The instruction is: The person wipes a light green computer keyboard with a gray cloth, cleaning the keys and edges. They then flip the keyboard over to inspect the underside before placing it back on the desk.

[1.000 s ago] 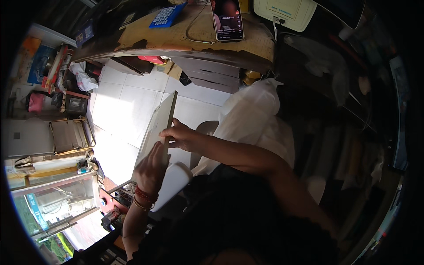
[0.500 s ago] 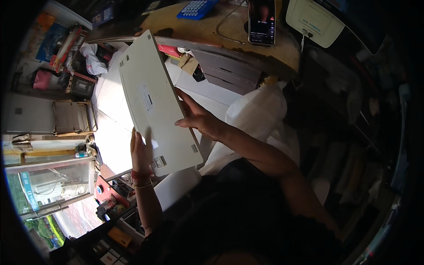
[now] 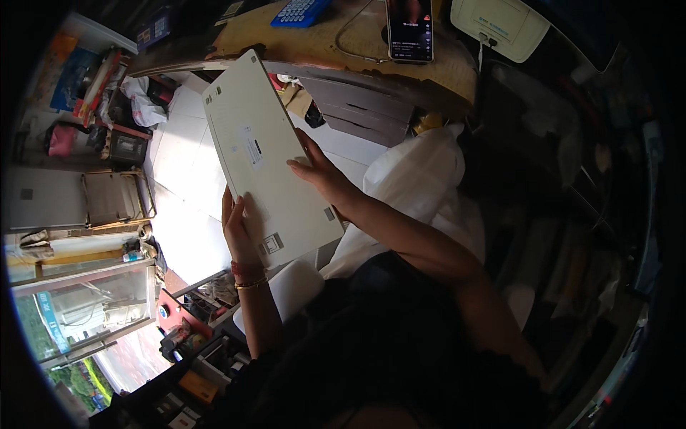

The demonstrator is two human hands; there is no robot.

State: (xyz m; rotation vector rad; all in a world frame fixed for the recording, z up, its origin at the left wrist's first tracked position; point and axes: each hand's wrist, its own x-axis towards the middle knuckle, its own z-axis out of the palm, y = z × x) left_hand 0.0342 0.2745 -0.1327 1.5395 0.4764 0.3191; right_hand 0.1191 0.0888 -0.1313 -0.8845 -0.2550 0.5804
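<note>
A flat off-white keyboard [image 3: 275,189] is held up in front of me with its underside facing me. On that underside are a small printed label near the middle, rubber pads at the corners and a fold-out foot near the lower edge. My left hand [image 3: 237,227] grips its left long side, thumb on the underside. From the right, my right hand [image 3: 323,177] holds the other long side with its thumb on the underside too. The keys face away and are hidden.
Beyond the keyboard stands a wooden desk [image 3: 343,51] with a phone [image 3: 411,30], a blue calculator [image 3: 301,11] and a pale device [image 3: 498,28] on it. White cloth [image 3: 414,182] lies below the desk's right end. A folding chair [image 3: 118,198] is at the left.
Both hands have carried the keyboard a little to the right, its near end rising slightly. My left hand has moved up and right with it. The grip looks the same.
</note>
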